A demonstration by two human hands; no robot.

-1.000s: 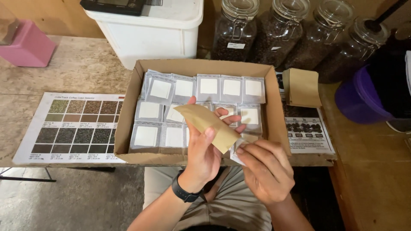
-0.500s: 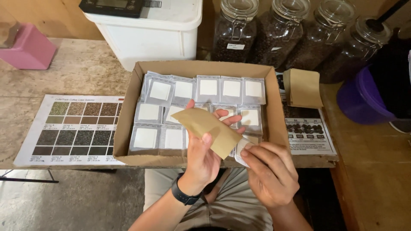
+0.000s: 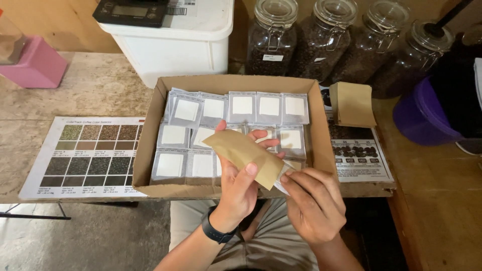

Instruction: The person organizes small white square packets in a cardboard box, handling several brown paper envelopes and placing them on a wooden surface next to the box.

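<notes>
My left hand (image 3: 240, 186) grips a tan paper envelope (image 3: 242, 153), held tilted over the front edge of a shallow cardboard box (image 3: 150, 145). My right hand (image 3: 312, 200) pinches a small silver-white packet (image 3: 284, 176) at the envelope's open right end; most of the packet is hidden by the envelope and fingers. The box holds several silver foil pouches with white blank labels (image 3: 242, 106), laid in rows. A black watch (image 3: 217, 233) sits on my left wrist.
A stack of tan envelopes (image 3: 353, 103) lies right of the box on a printed sheet. A colour chart of bean shades (image 3: 88, 156) lies to the left. Behind stand a white bin with a black scale (image 3: 131, 11), several glass jars of beans (image 3: 268, 37), a purple bucket (image 3: 422, 116) and a pink object (image 3: 36, 65).
The envelope has tipped slightly and my right hand has shifted right and down a little, still at the envelope's open end with the small packet.
</notes>
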